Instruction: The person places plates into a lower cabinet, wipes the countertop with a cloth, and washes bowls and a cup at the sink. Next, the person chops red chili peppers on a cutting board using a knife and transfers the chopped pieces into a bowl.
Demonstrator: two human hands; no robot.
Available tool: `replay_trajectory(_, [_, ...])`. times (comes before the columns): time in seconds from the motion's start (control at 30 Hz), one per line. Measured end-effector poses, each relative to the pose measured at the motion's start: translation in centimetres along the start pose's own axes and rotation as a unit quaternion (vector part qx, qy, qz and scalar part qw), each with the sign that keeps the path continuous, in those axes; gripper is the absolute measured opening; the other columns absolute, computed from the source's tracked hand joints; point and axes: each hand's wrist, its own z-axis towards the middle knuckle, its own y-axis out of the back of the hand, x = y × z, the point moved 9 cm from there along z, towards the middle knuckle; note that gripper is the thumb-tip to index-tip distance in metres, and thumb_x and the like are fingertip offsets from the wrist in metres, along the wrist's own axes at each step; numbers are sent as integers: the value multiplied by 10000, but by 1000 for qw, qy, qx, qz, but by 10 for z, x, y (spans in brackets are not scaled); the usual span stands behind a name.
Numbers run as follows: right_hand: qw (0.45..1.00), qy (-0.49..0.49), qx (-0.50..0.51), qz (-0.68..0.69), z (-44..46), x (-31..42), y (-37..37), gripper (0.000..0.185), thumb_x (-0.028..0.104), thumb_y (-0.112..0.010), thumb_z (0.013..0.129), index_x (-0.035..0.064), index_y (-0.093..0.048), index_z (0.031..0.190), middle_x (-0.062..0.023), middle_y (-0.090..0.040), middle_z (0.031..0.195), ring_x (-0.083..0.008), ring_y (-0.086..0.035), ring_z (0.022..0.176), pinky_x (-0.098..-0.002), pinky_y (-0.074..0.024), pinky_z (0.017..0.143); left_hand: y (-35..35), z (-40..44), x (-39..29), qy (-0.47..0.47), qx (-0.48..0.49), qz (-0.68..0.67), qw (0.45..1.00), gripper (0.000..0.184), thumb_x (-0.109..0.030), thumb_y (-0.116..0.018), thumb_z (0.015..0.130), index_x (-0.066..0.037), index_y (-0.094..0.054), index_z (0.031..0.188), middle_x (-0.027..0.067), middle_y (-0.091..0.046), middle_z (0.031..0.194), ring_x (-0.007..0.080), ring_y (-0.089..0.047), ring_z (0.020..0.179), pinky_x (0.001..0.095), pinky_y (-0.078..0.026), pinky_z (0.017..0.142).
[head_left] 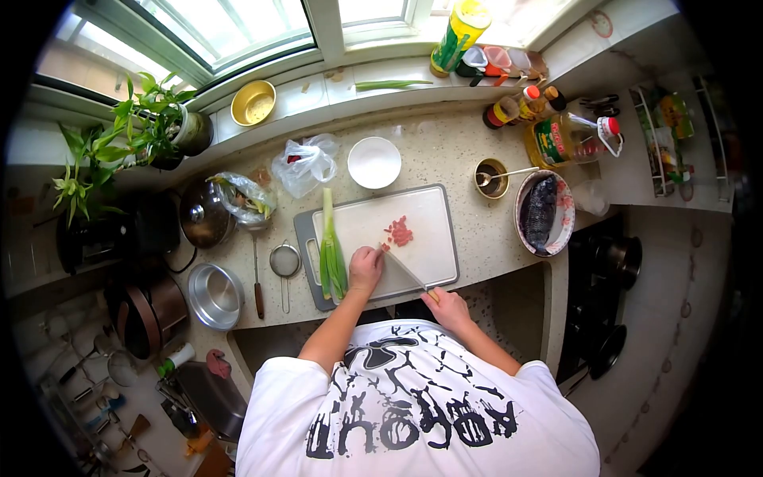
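Observation:
My right hand (447, 308) is closed round the handle of a kitchen knife (408, 271), its blade slanting up and left over the cutting board (433, 230). Beside the blade's far end rests my left hand (366, 269), fingers curled together. A small reddish bit shows at its fingertips; what the fingers hold is mostly hidden. Just above the blade lies a little heap of diced pinkish-red pieces (400, 231), possibly meat or sausage. A leek or thick green onion (330, 246) lies lengthwise along the board's left side, left of my left hand.
Behind the board stand a white bowl (374, 163) and a plastic bag (306, 164). To the right are a fish (540, 213) in a patterned bowl, a cup with a spoon (492, 178) and an oil bottle (560, 139). A strainer (284, 261) and metal pot (215, 296) sit left.

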Motion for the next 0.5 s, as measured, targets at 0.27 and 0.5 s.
replay_trajectory(0.27, [1000, 14, -1, -9, 10, 10, -9, 515, 581, -544, 993, 78, -644, 954, -216, -708, 835, -447, -685, 836, -547, -532, 726, -5, 1, 1, -25, 32, 8, 999, 100, -35, -728, 765, -38, -714, 863, 116, -654, 898, 328, -645, 862, 428, -543, 786])
replay_trajectory(0.5, [999, 22, -10, -38, 23, 13, -15, 521, 596, -526, 996, 91, -652, 964, -220, -704, 825, -452, -684, 813, -545, -533, 710, -4, 1, 1, -26, 22, 13, 999, 80, -48, -723, 773, -39, -719, 853, 119, -658, 896, 332, -646, 864, 429, -544, 781])
